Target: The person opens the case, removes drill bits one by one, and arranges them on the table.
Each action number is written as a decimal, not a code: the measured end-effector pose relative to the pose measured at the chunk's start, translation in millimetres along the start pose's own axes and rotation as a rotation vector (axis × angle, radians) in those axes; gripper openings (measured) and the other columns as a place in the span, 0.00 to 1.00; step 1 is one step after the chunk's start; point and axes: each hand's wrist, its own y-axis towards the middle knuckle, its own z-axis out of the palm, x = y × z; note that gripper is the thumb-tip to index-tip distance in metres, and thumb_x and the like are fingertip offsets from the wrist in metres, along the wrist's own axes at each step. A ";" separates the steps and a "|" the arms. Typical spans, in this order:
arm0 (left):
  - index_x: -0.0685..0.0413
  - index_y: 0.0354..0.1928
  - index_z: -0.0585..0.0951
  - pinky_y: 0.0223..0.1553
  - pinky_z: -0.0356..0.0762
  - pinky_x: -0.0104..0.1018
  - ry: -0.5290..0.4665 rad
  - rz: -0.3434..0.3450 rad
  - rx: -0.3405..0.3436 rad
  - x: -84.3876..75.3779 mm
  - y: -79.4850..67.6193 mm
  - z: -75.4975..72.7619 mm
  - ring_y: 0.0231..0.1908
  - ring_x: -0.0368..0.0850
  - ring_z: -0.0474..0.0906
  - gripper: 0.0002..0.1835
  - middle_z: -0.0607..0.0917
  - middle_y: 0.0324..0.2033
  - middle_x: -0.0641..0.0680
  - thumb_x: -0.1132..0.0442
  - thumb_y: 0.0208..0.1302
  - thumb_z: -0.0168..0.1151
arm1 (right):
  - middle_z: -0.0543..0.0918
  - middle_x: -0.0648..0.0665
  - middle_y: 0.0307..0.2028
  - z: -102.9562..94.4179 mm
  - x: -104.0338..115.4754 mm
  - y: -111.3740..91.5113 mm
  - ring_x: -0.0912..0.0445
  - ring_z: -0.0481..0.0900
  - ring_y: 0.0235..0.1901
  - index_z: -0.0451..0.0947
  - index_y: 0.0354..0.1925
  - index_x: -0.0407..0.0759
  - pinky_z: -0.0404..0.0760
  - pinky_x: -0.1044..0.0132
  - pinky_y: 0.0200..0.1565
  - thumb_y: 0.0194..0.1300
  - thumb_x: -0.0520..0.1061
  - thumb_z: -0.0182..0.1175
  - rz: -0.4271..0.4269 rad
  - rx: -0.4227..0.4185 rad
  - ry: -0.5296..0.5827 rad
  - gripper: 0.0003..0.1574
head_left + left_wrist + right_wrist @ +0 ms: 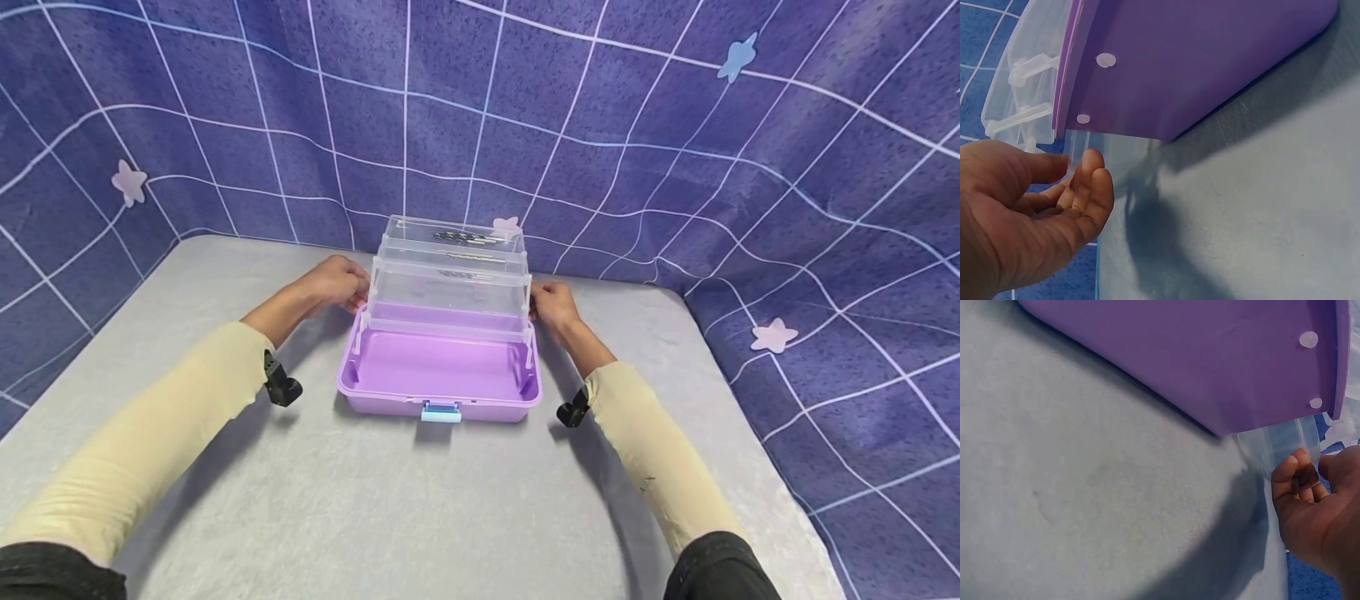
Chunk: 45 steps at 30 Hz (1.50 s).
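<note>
Two bare hands, one per rear corner: left hand (341, 283) and right hand (553, 304) both have thumb and curled fingers pinching the side edges of a clear plastic lid (1119, 153) that hangs off the back of an open purple plastic box (487, 411). Box sits toward the far side of the grey bench (420, 517), light-blue plastic latch (441, 412) facing the wearer, so the hinge side is at the back and both arms have to reach around the sides. Grip is near symmetric, probably so the lid loads evenly and doesn't twist. Clear plastic tiered trays (397, 287) stand raised and stepped back over the rear half on white plastic link arms (1019, 119); that leaves the purple floor in front exposed. Dark twisted metal bits (461, 237) lie in the top tier, with more slim metal pieces in the tiers below, too small to identify. They lie lengthwise across the trays, likely because that's the long axis. Exact finger contact behind the lid is hidden; pinch judged from the wrist views.
</note>
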 end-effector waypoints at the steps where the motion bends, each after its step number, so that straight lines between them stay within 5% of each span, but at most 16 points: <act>1: 0.86 0.70 0.71 0.34 0.88 0.29 -0.001 -0.002 0.001 0.1 -0.2 -0.1 0.28 0.37 0.82 0.22 0.84 0.30 0.51 0.73 0.84 0.47 | 0.78 0.54 0.21 0.0 -0.1 -0.1 0.64 0.73 0.20 0.82 0.35 0.38 0.77 0.75 0.26 0.87 0.40 0.57 0.000 -0.003 0.001 0.18; 11: 0.81 0.74 0.70 0.39 0.90 0.32 0.033 0.015 -0.007 6.1 -6.9 2.8 0.34 0.39 0.84 0.26 0.87 0.41 0.58 0.63 0.90 0.45 | 0.78 0.53 0.24 -4.2 1.3 -4.4 0.63 0.76 0.22 0.80 0.38 0.39 0.79 0.74 0.26 0.88 0.42 0.57 0.005 0.025 -0.033 0.15; 18: 0.75 0.80 0.64 0.42 0.90 0.34 -0.006 0.008 0.050 15.1 -16.6 3.5 0.37 0.40 0.85 0.42 0.86 0.46 0.57 0.39 0.93 0.29 | 0.78 0.52 0.29 -11.1 8.3 -9.1 0.62 0.76 0.24 0.76 0.40 0.43 0.77 0.72 0.26 0.89 0.43 0.56 -0.001 0.037 -0.058 0.13; 25: 0.67 0.91 0.48 0.62 0.90 0.51 0.043 0.074 0.095 18.1 -39.7 9.0 0.59 0.67 0.88 0.56 0.75 0.72 0.82 0.25 0.85 0.16 | 0.80 0.50 0.32 -20.4 19.4 -7.7 0.59 0.77 0.27 0.80 0.45 0.40 0.74 0.71 0.28 0.89 0.48 0.60 -0.105 0.008 -0.072 0.13; 32: 0.45 0.94 0.34 0.77 0.71 0.74 0.227 0.098 0.070 20.5 -69.6 24.2 0.75 0.76 0.76 0.56 0.70 0.80 0.77 0.21 0.83 0.39 | 0.80 0.48 0.32 -24.1 34.0 -4.4 0.60 0.76 0.27 0.83 0.51 0.36 0.75 0.71 0.29 0.86 0.48 0.63 -0.179 0.007 -0.106 0.14; 35: 0.44 0.93 0.30 0.81 0.61 0.80 0.256 0.107 0.052 22.4 -80.3 31.5 0.81 0.79 0.67 0.62 0.63 0.85 0.76 0.23 0.79 0.52 | 0.80 0.50 0.30 -25.5 41.3 -2.2 0.59 0.75 0.28 0.84 0.54 0.35 0.74 0.71 0.29 0.85 0.48 0.64 -0.213 0.014 -0.119 0.15; 45: 0.47 0.93 0.27 0.83 0.60 0.78 0.191 0.196 0.003 28.1 -103.8 58.2 0.85 0.72 0.63 0.82 0.60 0.88 0.71 0.36 0.61 0.85 | 0.80 0.53 0.28 -26.1 70.4 7.7 0.62 0.71 0.25 0.89 0.55 0.34 0.70 0.73 0.27 0.80 0.46 0.71 -0.287 0.039 -0.116 0.15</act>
